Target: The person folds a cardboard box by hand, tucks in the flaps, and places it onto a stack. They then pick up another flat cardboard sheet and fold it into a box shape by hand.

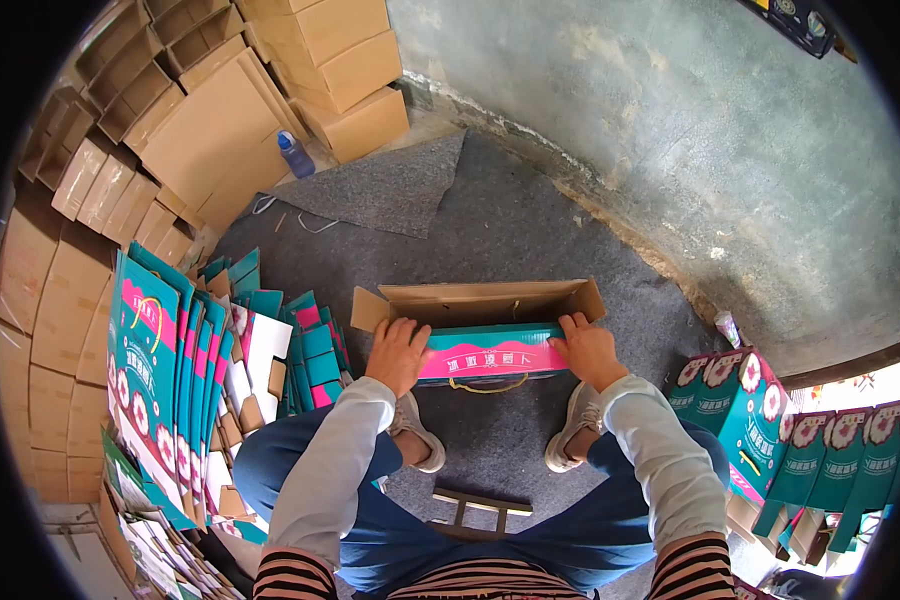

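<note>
Teal-and-pink gift box, flaps open, on grey carpet; left hand and right hand grip its near corners. Flat printed cartons stacked left, assembled boxes right. Blue bottle beside brown cartons.

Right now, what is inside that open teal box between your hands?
Only bare brown cardboard walls show inside the teal box. Its floor is hidden behind the near wall.

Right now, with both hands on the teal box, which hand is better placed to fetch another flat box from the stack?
Left, probably. The left hand grips the box on the side beside the stack of flat boxes; the right hand lies on the far side.
</note>
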The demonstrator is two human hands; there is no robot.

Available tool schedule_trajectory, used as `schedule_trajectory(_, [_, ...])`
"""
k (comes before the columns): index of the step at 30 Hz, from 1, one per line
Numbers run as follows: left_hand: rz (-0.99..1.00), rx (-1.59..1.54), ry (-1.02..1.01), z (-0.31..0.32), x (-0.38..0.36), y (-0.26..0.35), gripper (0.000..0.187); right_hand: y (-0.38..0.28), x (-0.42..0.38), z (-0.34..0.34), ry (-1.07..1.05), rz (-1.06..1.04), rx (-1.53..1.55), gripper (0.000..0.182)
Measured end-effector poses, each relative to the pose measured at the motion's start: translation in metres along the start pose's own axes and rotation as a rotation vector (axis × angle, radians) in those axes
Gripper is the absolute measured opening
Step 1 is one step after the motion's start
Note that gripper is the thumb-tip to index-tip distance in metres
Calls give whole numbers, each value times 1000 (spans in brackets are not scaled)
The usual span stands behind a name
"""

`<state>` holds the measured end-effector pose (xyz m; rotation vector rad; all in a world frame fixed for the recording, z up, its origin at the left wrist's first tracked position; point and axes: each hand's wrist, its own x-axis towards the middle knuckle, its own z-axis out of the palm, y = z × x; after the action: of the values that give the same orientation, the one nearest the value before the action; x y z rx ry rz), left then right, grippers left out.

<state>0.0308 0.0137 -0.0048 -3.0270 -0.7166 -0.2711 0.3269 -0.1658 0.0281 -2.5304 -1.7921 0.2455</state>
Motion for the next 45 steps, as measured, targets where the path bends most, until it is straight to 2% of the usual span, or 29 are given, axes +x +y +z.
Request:
schedule_trajectory(6, [-57,-79,-217,-15,1,21,101,14,4,15,-64,-56,-5,41])
schedule_trajectory(9, [-85,-126,-276,-9,4,20,101,16,6,18,-51,-51,9,41])
schedule_trajectory(11, [-96,-132,-322,-7,9,18,95,14,5,17,-27,-31,21,39])
schedule_trajectory(14, [-106,-148,-335,-6,12,15,88,10,1,18,96,-32,54,28])
schedule_trajectory(17, [-110,-157,-316,-4,13,11,87,13,-1,6,442,-120,117,19])
schedule_trajectory(20, [-113,-172,-324,-5,14,13,87,14,7,-24,777,97,309,24])
schedule_trajectory(23, [-122,-182,-316,-5,11,13,87,16,21,-58,918,153,247,35])
schedule_trajectory(26, [-123,-195,-309,-4,13,11,86,15,27,-63,681,-106,46,42])
schedule_trajectory(29, [-134,-197,-334,-4,13,13,88,14,38,-45,330,95,206,42])
schedule_trajectory(32, [-133,-197,-348,-1,13,11,89,14,50,-36,408,216,279,40])
schedule_trajectory(38, [-132,-195,-337,3,11,13,90,22,50,-38,306,215,292,37])
schedule_trajectory(45, [-132,-195,-351,0,12,10,92,13,56,-42,244,355,266,40])
